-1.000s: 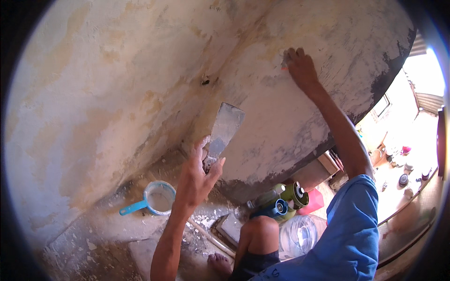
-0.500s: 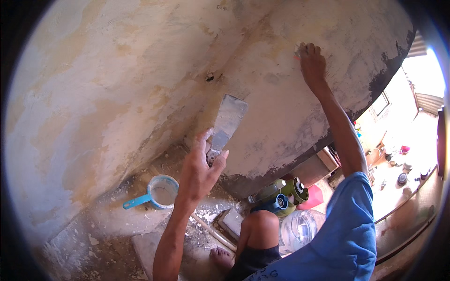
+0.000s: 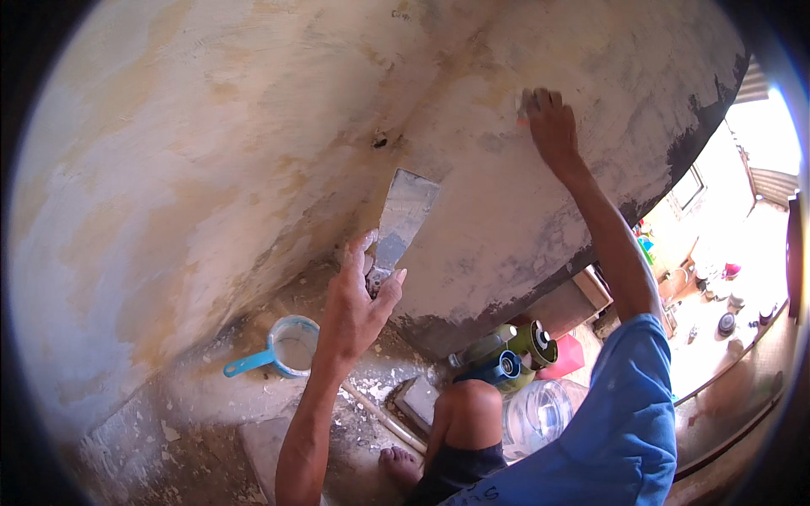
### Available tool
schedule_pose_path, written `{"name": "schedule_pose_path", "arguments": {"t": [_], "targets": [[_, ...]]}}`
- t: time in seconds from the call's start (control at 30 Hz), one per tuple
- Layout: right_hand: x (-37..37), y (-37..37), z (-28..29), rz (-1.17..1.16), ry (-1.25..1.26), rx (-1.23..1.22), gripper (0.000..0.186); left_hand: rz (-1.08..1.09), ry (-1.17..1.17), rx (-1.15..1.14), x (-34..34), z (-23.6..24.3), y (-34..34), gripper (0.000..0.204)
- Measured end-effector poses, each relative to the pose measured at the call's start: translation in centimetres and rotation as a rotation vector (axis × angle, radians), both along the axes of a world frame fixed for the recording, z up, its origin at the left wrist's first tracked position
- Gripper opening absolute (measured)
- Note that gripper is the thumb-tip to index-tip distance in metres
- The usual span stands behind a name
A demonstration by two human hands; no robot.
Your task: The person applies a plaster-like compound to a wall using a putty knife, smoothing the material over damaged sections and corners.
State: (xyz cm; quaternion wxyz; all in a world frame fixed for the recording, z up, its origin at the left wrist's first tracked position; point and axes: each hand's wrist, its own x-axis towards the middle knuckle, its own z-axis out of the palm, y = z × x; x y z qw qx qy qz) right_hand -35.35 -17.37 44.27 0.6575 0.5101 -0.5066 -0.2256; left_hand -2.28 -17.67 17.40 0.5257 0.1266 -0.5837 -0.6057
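My left hand (image 3: 356,308) is closed round the handle of a putty knife (image 3: 410,207). Its wide, whitish-smeared blade points up, in front of the wall. Farther off and to the right, my right hand (image 3: 553,131) is up against the patchy, plastered wall (image 3: 481,219). Its fingers are bent over a small flat tool (image 3: 521,110) with an orange-red bit showing; most of that tool is hidden, so its kind is unclear. Below and left of my left hand, a blue dipper (image 3: 251,363) with a long handle stands on the floor with whitish paste inside.
Paint flecks cover the floor (image 3: 202,430). A block (image 3: 417,401) and a thin pipe (image 3: 384,415) lie near my foot. Right of my knee are green containers (image 3: 531,337), a large clear bottle (image 3: 536,417) and a pink container (image 3: 564,358). The wall has a small hole (image 3: 380,142).
My right hand has moved a little left and down along the wall with its tool. The left hand and putty knife have shifted slightly left.
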Motion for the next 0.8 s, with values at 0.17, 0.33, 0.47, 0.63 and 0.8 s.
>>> {"name": "schedule_pose_path", "arguments": {"t": [0.17, 0.33, 0.47, 0.63, 0.8], "targets": [[-0.6, -2.1, -2.4, -0.158, -0.031, 0.095, 0.034, -0.028, 0.001, -0.007, -0.8, 0.1, 0.2, 0.05], [0.9, 3.8, -6.1, -0.208, -0.057, 0.331, 0.035, -0.01, 0.01, -0.028, -0.8, -0.3, -0.4, 0.051], [2.4, 6.8, -1.6, -0.183, -0.032, 0.282, 0.041, -0.045, 0.007, 0.008, -1.1, -0.6, -0.5, 0.051], [-0.2, 7.1, 7.0, -0.016, 0.053, 0.126, 0.053, -0.062, -0.055, -0.003, -1.3, -0.5, -0.2, 0.052], [-3.6, 8.7, 8.3, -0.192, 0.123, 0.066, 0.055, -0.108, -0.092, 0.047, -1.7, -0.4, 0.2, 0.051]]}}
